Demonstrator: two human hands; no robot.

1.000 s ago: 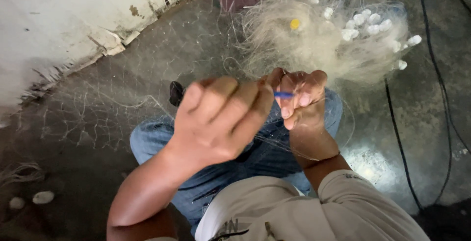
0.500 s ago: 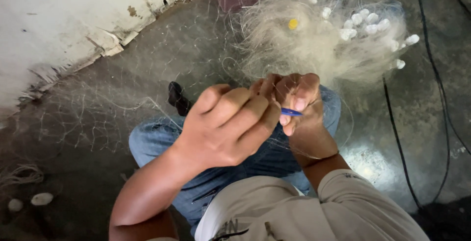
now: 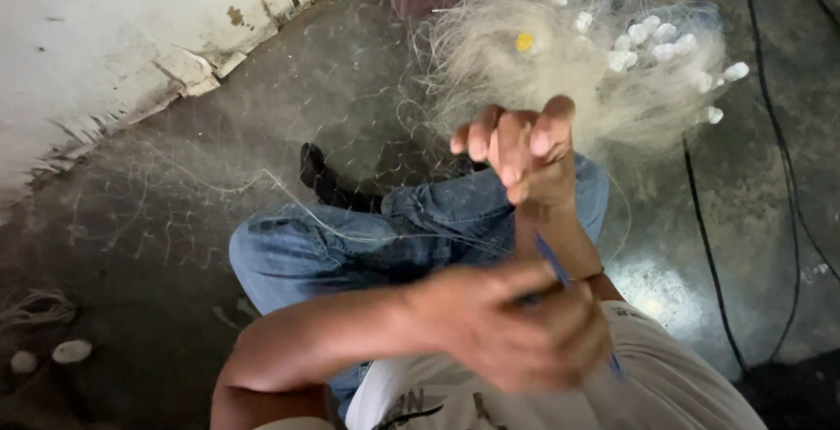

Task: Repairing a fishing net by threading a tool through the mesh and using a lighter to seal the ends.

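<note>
- Right now the person sits on the floor [image 3: 157, 246] with bent knees in blue jeans [image 3: 350, 251], and the fishing net [image 3: 560, 71] is the thing everything hangs from.
- Just this side of the net heap, the right hand [image 3: 525, 154] is raised, its fingers [image 3: 551, 132] curled shut, apparently pinching fine net strands; the strands themselves are too thin to make out in the grip.
- Nearer the body than the net, the left hand [image 3: 507, 334] is blurred, closed round a slim blue tool [image 3: 556, 264], seemingly a netting needle.
- By my judgement the step in hand is drawing the line through a mesh to tighten a knot.
- Next calls for steady tension from the raised hand while the needle finds the neighbouring mesh.
- White floats [image 3: 656, 36] lie in the net's far side.
</note>
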